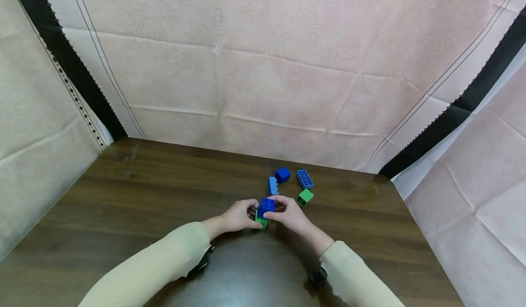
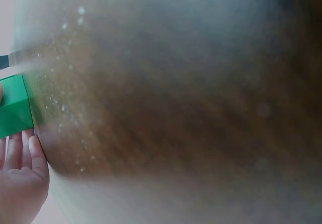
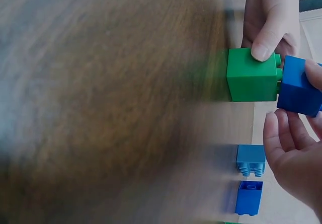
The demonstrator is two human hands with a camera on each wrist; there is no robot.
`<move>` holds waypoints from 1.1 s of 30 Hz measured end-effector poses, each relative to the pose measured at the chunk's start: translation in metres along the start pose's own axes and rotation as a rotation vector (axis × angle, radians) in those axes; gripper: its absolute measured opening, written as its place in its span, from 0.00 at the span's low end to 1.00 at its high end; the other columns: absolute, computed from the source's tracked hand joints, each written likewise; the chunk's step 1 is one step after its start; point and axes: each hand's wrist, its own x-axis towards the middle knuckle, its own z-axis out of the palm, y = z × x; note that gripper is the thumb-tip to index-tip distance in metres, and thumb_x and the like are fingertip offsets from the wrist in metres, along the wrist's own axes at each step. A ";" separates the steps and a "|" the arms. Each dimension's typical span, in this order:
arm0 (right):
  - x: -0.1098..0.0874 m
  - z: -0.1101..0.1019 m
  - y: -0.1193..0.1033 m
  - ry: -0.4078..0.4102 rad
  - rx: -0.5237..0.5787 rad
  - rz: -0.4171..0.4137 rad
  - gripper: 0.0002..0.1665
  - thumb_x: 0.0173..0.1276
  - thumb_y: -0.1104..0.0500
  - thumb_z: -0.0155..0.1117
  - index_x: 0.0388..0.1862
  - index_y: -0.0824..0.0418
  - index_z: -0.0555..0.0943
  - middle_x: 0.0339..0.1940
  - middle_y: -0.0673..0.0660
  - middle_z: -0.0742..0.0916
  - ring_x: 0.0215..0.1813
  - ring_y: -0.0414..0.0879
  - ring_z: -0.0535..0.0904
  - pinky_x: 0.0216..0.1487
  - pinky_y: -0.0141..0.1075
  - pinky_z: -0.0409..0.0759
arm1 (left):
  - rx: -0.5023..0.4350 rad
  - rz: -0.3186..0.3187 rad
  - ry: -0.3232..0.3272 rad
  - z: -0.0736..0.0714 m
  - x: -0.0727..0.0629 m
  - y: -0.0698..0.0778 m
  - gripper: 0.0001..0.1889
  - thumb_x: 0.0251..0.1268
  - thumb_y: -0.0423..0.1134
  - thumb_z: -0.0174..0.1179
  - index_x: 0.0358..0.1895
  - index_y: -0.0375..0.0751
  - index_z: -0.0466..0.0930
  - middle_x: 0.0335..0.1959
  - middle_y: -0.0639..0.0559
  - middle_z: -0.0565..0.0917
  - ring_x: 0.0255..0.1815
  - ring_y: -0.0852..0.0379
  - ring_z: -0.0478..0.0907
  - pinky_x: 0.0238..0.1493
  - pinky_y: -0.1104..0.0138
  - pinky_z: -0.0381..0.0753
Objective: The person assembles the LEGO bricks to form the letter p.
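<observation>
My left hand (image 1: 239, 215) holds a green toy building brick (image 3: 249, 80) low at the table, its thumb against one side. With my right hand (image 1: 292, 216) I pinch a dark blue brick (image 1: 266, 206) between thumb and fingers, right above the green one. In the right wrist view the blue brick sits slightly tilted over the green brick's studs, several of which show. Whether the two bricks touch cannot be told. The left wrist view shows the green brick (image 2: 16, 105) at its left edge, partly cut off, above curled fingers.
Beyond the hands on the brown wooden table (image 1: 172, 184) lie a light blue brick (image 1: 273, 186), a dark blue brick (image 1: 282, 174), a flat-lying blue brick (image 1: 305, 179) and another green brick (image 1: 305, 197). Pale patterned cloth (image 1: 246, 79) hangs behind the table and at both sides.
</observation>
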 end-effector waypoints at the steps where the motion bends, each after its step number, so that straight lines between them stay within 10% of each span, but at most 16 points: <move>1: 0.000 0.000 0.000 -0.001 0.001 0.001 0.25 0.61 0.54 0.66 0.56 0.63 0.76 0.51 0.63 0.82 0.46 0.47 0.78 0.48 0.38 0.79 | 0.000 0.002 0.001 0.000 0.000 0.000 0.16 0.50 0.38 0.70 0.39 0.40 0.74 0.37 0.50 0.80 0.40 0.58 0.75 0.46 0.62 0.78; 17: -0.014 0.000 -0.030 -0.042 -0.163 -0.122 0.21 0.61 0.62 0.65 0.53 0.67 0.77 0.47 0.64 0.83 0.45 0.52 0.77 0.45 0.34 0.77 | -0.002 0.030 0.013 0.001 -0.002 0.001 0.16 0.49 0.38 0.71 0.37 0.39 0.74 0.35 0.51 0.80 0.39 0.59 0.75 0.44 0.65 0.78; 33: -0.001 0.000 -0.012 -0.055 -0.266 -0.210 0.21 0.59 0.53 0.68 0.50 0.60 0.80 0.39 0.55 0.84 0.36 0.42 0.75 0.37 0.28 0.77 | -0.017 0.035 -0.011 0.000 -0.001 0.001 0.15 0.50 0.38 0.70 0.37 0.40 0.74 0.35 0.51 0.81 0.39 0.60 0.76 0.45 0.65 0.78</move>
